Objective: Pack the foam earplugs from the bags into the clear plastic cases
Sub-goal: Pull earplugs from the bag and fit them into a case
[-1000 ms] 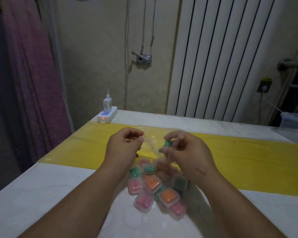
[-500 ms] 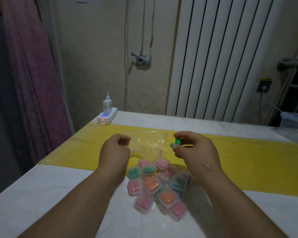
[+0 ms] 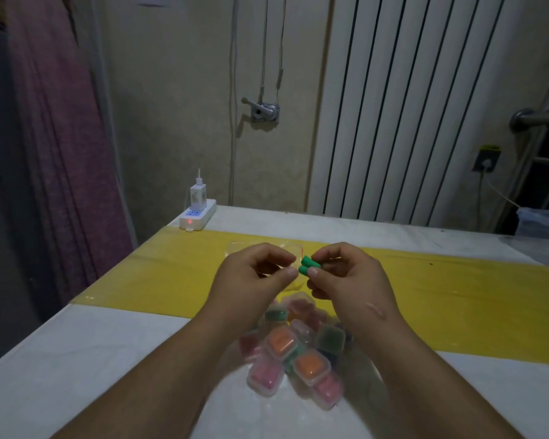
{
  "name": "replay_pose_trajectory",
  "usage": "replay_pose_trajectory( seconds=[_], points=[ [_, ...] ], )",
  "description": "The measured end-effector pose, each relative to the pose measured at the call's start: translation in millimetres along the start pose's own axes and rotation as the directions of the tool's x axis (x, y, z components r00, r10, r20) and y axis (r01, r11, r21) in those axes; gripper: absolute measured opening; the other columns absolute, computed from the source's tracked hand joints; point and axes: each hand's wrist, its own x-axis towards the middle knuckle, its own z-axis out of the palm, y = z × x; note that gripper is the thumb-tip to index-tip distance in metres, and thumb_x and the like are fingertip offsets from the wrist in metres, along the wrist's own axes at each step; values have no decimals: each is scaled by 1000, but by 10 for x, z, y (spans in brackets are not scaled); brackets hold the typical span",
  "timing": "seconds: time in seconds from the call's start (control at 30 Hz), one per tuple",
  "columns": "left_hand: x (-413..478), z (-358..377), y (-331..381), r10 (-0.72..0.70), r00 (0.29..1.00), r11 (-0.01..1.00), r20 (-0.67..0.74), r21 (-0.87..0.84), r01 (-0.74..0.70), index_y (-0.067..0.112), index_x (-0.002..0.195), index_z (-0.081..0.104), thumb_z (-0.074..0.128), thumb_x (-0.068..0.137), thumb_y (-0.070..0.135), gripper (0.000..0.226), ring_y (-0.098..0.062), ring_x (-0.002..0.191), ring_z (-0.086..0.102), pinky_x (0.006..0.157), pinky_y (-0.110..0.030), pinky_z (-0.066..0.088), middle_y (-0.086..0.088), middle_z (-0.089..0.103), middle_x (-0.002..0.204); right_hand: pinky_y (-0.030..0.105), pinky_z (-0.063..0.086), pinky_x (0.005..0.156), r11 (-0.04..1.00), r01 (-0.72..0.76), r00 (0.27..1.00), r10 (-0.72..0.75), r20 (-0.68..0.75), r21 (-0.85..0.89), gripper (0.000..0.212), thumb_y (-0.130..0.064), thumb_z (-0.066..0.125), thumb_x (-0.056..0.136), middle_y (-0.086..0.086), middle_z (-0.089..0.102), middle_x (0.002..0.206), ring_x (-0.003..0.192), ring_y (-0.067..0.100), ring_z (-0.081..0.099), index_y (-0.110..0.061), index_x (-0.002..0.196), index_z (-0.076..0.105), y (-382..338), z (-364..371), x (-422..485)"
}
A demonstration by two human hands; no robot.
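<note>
1. a person's right hand (image 3: 346, 280) pinches two green foam earplugs (image 3: 309, 266) side by side between thumb and fingertips, raised above the bench. its grip is narrow and closed around the pair, probably to keep them aligned so they go into one case together.
2. the left hand (image 3: 254, 277) hovers just beside the earplugs, fingers curled inward and thumb tip near them. whether its grip holds something small and clear cannot be told. it seems placed to receive or steady the pair.
3. a pile of small clear plastic cases (image 3: 298, 353), filled with pink, orange and green plugs, lies on the bench beneath the wrists, within easy reach.
4. a flat clear bag (image 3: 241, 247) lies beyond the left hand on a yellow sheet (image 3: 457, 286) and looks empty or nearly so.
5. the bench (image 3: 76, 359) is pale and stone-like, with the yellow sheet running across it.
6. at the far left edge sits a white power strip (image 3: 197, 217) with a red light and a charger (image 3: 198, 193) plugged in. behind it are a beige wall, a white ribbed radiator (image 3: 409, 106) and, at left, a mauve curtain (image 3: 54, 137). the room is dim.
</note>
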Motion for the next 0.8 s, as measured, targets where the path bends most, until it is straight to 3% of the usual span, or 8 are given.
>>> replay_pose_trajectory(
  seconds=[0.13,0.33,0.43,0.53,0.63,0.7,0.8],
  points=[
    [-14,37,4,-8,998,998,68,-58,12,14,80,70,76,77,2,14,-9,72,68,65,-23,54,5,71,74,37,60,67,999,8,999,-9,42,40,18,8,66,83,14,71,77,61,18,68,-10,80,64,3,15,-5],
    [5,24,-8,-80,997,988,6,-130,80,19,87,71,71,80,-3,23,-9,74,67,66,-25,54,2,71,78,34,60,64,1000,1,998,-2,-58,-23,15,-4,67,87,0,70,80,65,17,68,-18,82,68,-12,13,-4],
    [26,6,-21,-122,992,985,-18,-125,119,21,86,73,71,83,6,16,-19,80,68,72,-36,58,0,73,83,38,60,68,998,6,997,-10,-80,-61,22,0,67,84,-3,67,78,66,20,65,-22,79,66,-10,-14,13],
    [27,4,-21,-158,987,975,-6,-159,155,11,81,68,73,83,13,6,-26,85,70,82,-46,58,-1,73,86,42,60,72,998,-13,998,10,-55,-63,24,3,69,80,-1,68,75,65,19,67,-21,77,68,-25,-25,2],
    [15,3,-9,-177,984,949,20,-263,176,0,80,55,72,82,4,18,-26,73,71,71,-37,60,-9,71,78,40,60,76,997,-36,999,35,-17,-72,25,3,70,79,1,71,75,69,19,70,-22,75,71,-45,-24,-9],
    [9,-12,5,-158,987,961,8,-228,155,-2,79,55,74,80,2,19,-21,64,69,64,-31,58,-13,67,71,42,60,78,995,-58,998,58,-6,-78,22,1,72,77,3,73,78,74,22,72,-22,76,72,-48,-24,-10],
    [26,-23,-18,-149,989,967,-1,-207,145,3,83,68,71,82,-1,5,-22,72,72,72,-31,59,-11,72,78,43,60,76,992,-54,999,54,-1,-111,17,-6,72,80,1,73,78,72,22,71,-22,77,72,-34,-23,-6]
  ],
)
